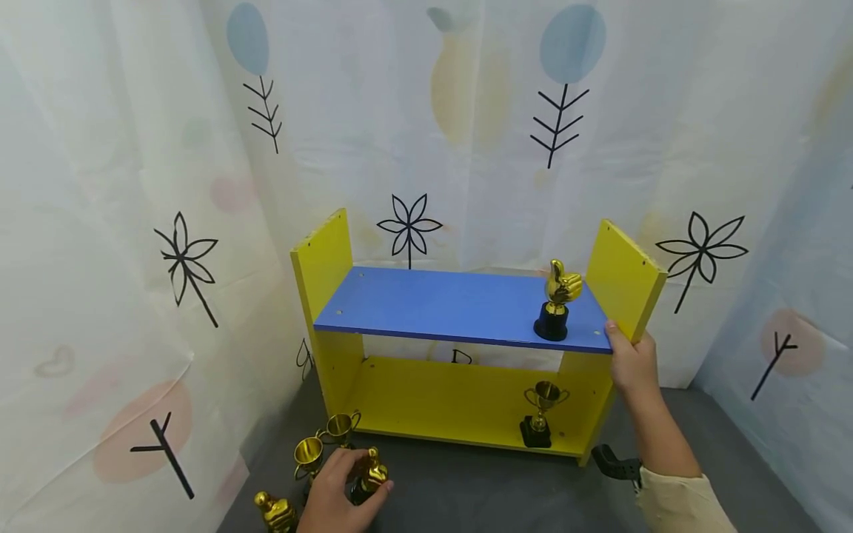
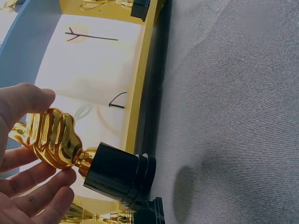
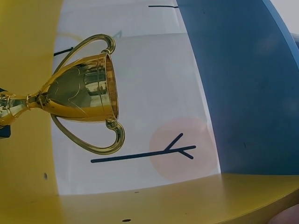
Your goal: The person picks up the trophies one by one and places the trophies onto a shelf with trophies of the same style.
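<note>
My left hand point(image 1: 343, 492) holds a gold thumbs-up trophy point(image 2: 53, 135) with a black base, thumb on one side and fingers on the other. The trophy leans, its base low over the grey tabletop. My right hand point(image 1: 633, 363) grips the right side panel of a yellow-and-blue shelf point(image 1: 426, 300), level with the blue board; only a sliver of that hand shows in the right wrist view. On the blue board, towards the right, another thumbs-up trophy point(image 1: 554, 303) stands upright. Below it, a gold two-handled cup trophy point(image 3: 86, 88) stands on the yellow lower board.
Two gold cup trophies, one nearer point(image 1: 309, 453) and one farther point(image 1: 340, 427), stand beside my left hand. Another gold trophy point(image 1: 275, 511) is at the bottom edge of the head view. Patterned white cloth point(image 1: 466, 148) hangs behind the shelf and at both sides.
</note>
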A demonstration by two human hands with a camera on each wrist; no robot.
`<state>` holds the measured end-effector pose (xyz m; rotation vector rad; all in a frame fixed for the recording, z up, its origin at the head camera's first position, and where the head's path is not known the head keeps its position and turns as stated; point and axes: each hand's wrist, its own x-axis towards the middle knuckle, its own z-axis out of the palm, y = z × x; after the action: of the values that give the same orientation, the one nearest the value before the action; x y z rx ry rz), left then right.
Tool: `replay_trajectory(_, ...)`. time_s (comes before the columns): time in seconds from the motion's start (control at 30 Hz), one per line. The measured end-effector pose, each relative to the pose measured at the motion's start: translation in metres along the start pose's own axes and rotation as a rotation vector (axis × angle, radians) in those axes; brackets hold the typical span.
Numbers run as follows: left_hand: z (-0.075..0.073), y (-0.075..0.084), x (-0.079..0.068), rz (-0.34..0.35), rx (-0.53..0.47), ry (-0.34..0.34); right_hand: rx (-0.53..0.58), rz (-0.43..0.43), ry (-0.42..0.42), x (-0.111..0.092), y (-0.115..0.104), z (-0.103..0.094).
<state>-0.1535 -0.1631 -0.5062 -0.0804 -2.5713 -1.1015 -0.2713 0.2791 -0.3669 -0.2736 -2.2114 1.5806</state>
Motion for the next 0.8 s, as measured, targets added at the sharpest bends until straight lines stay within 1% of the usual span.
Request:
replay_trajectory(0.2, 0.0009, -0.0003, 0.0002, 0.004, -0.004, -0.002, -0.008, -0.011, -0.011, -0.0001, 0.0003, -0.0013)
replay_trajectory(0.6, 0.0039, -0.0007, 0.0020, 0.013, -0.013, -0.008, -0.007, -0.006, -0.013, -0.0001, -0.0012, -0.0006)
replay_trajectory(0.8, 0.0048, -0.0019, 0.0017, 0.026, -0.003, 0.015, -0.010, -0.017, -0.010, -0.0017, -0.0016, -0.0017)
